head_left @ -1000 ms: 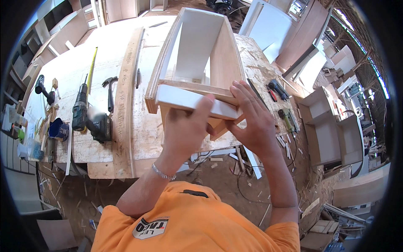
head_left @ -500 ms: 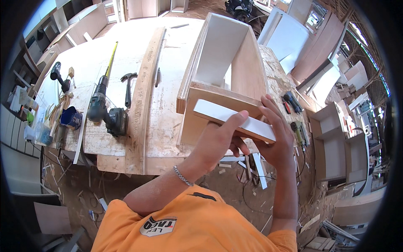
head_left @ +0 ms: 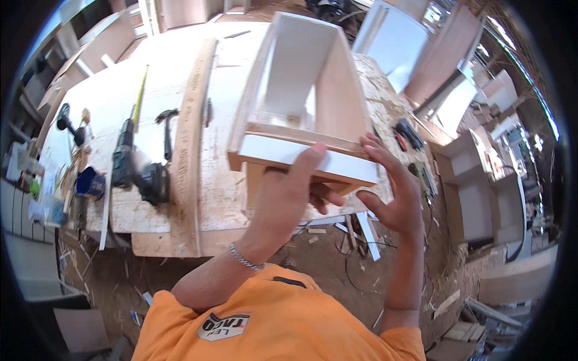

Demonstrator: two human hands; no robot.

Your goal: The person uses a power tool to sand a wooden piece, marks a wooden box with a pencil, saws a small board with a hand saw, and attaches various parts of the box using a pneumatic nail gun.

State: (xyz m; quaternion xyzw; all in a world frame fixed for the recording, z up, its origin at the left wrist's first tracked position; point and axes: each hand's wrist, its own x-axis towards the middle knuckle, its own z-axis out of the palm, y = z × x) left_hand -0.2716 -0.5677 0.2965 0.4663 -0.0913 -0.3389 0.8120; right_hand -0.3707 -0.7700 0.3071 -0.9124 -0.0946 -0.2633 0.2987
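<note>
A wooden strip with a white face [head_left: 346, 167] lies along the near upper edge of an open wooden box [head_left: 342, 90] with pale inner walls. My left hand [head_left: 289, 191] grips the strip near its middle, thumb on the white face and fingers curled underneath. At the strip's right end is my right hand [head_left: 394, 189], its thumb and fingers spread apart. Its fingertips rest by the box's near right corner, and the thumb stays below, off the strip. My left hand hides part of the box's front panel.
On the worktable [head_left: 226, 135], left of the box, are a long board [head_left: 191, 138], a hammer [head_left: 167, 132], a cordless drill [head_left: 141, 171] and a blue cup [head_left: 90, 182]. Dark-handled tools [head_left: 409, 135] lie to the right. A shelf unit [head_left: 475, 192] stands beyond, and offcuts litter the floor.
The strip has moved from a tilted position in front of the box up to its near edge, and sits more level. My right hand has loosened, its thumb coming away. The view has shifted slightly.
</note>
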